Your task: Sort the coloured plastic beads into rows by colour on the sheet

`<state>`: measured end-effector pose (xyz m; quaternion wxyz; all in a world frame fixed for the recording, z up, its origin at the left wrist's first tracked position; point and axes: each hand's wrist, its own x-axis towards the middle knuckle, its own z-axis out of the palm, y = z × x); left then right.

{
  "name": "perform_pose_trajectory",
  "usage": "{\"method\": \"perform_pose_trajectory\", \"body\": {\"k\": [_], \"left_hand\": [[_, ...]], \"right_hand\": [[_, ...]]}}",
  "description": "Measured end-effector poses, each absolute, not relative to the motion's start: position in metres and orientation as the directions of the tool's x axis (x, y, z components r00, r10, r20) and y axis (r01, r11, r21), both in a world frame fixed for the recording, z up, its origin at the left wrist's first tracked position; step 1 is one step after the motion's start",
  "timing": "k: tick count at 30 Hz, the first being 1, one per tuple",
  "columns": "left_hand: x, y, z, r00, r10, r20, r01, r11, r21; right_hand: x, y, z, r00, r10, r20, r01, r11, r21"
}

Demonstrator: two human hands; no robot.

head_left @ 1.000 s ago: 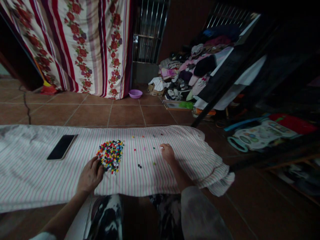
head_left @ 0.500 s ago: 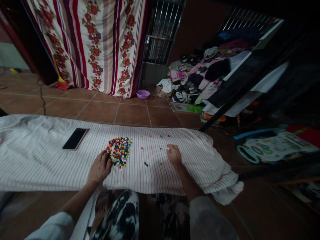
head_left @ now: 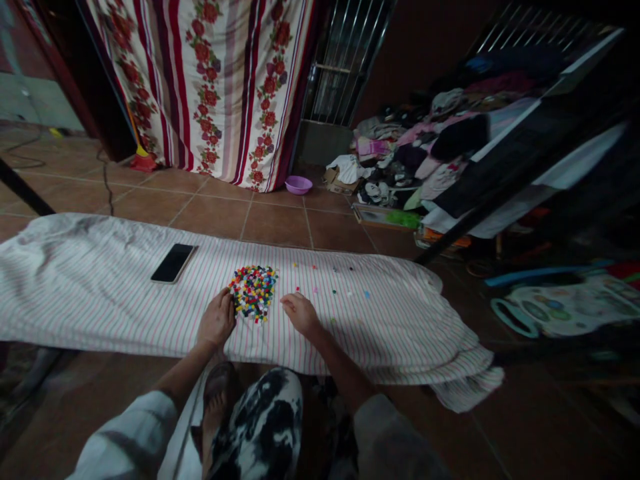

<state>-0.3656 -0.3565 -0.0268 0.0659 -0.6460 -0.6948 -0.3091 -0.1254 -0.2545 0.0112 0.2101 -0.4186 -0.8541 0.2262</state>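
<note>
Small multicoloured bead-like pieces lie in a loose pile on a striped cloth. My left hand rests at the pile's left edge, fingertips against the outer pieces, its fingers extended downward. Right of the pile is my right hand, its thumb and fingers drawn together just above the cloth; whether something tiny is between them I cannot make out. Beyond it, single pieces sit apart in loose rows, among them a red piece, a pink piece, a green piece and a blue piece.
A phone lies on the cloth left of the pile. Behind the cloth-covered surface, a purple basin stands on the tiled floor before a flowered curtain. Clothes are heaped at the back right, near a dark slanting bar.
My right hand has moved left from the spaced pieces toward the pile, uncovering a white and a blue piece. My left hand stays at the pile's edge. The view has shifted slightly.
</note>
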Motion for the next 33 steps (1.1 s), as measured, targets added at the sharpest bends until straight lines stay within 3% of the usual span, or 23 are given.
{"method": "perform_pose_trajectory", "body": {"k": [9,16,26,33], "left_hand": [[-0.366,-0.358,-0.024,-0.121,0.844,0.523,0.958,-0.038,0.283],[-0.367,-0.358,-0.029,-0.053,0.846,0.530,0.978,-0.064,0.201],[-0.366,-0.360,-0.025,-0.004,0.852,0.523,0.985,-0.086,0.147],[-0.364,-0.357,-0.029,-0.102,0.831,0.546,0.959,-0.064,0.277]], "right_hand": [[-0.169,-0.266,0.012,-0.556,0.831,0.006,0.741,0.499,-0.450],[-0.175,-0.274,0.010,-0.505,0.863,0.019,0.787,0.469,-0.402],[-0.167,-0.267,0.004,-0.460,0.879,0.129,0.726,0.456,-0.516],[-0.155,-0.209,0.016,-0.314,0.923,0.221,0.717,0.383,-0.583]]}}
